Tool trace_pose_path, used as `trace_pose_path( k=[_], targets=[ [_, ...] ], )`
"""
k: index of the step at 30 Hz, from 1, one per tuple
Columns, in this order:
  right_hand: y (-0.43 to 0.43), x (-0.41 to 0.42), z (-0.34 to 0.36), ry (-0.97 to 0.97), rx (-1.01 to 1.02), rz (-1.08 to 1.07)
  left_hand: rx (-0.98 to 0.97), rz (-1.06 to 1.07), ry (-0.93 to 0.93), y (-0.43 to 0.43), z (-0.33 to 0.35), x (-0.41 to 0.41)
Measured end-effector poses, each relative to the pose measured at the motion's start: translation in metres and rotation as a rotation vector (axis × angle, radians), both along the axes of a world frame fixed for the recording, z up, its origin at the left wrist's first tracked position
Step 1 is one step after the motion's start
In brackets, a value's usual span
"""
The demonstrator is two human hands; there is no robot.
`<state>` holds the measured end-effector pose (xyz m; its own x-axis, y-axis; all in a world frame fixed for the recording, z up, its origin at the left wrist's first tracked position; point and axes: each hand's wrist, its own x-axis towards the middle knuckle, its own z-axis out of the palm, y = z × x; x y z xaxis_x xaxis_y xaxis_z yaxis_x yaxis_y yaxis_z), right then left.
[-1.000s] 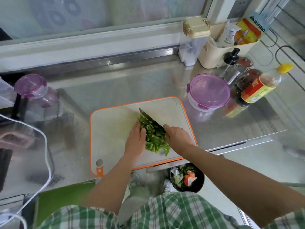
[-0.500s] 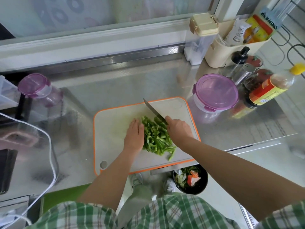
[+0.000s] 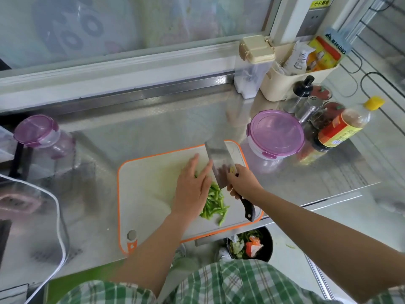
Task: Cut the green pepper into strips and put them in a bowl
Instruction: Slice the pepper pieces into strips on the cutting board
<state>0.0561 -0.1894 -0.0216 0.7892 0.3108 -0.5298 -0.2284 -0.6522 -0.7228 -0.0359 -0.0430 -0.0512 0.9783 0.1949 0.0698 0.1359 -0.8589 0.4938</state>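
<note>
At the far left a purple-lidded jar (image 3: 36, 130) is seen on the steel worktop (image 3: 153, 123). A white, orange-rimmed board (image 3: 144, 189) is laid near the worktop's front edge. The left hand (image 3: 192, 185) is held flat over the board, its fingers (image 3: 192, 165) straight and slightly spread, laid on the far part of the pepper strips (image 3: 213, 202). The strips are heaped on the board's right half, between the two hands, and are partly hidden under the left palm. A knife (image 3: 220, 163) is held just right of the left fingers, its broad blade tilted so that one face is turned upward; whether the blade touches the forefinger cannot be told. Its black handle is gripped by the right hand (image 3: 243, 183), whose fingers (image 3: 232, 192) are curled round it. Further right, a purple-lidded tub (image 3: 276, 133) and a bottle (image 3: 346, 126) are stood on the worktop. A black bowl (image 3: 252, 245) of scraps is seen below the worktop's edge
</note>
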Motion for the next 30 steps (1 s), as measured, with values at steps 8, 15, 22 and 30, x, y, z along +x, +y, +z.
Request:
trace_pose_path(
  k=[8,15,22,30],
  targets=[
    [-0.01,-0.009,0.013,0.109,0.173,-0.076,0.224,0.077,0.296,-0.028,0.002,-0.015],
    [-0.017,-0.031,0.012,-0.234,-0.011,0.285,-0.515,0.484,0.034,-0.056,0.033,-0.025],
    [-0.009,-0.064,0.013,-0.652,-0.119,0.805,-0.614,0.729,0.18,-0.042,0.039,-0.022],
    [-0.003,-0.067,0.005,-0.451,0.237,0.813,-0.81,0.883,0.068,-0.02,0.04,-0.052]
  ],
)
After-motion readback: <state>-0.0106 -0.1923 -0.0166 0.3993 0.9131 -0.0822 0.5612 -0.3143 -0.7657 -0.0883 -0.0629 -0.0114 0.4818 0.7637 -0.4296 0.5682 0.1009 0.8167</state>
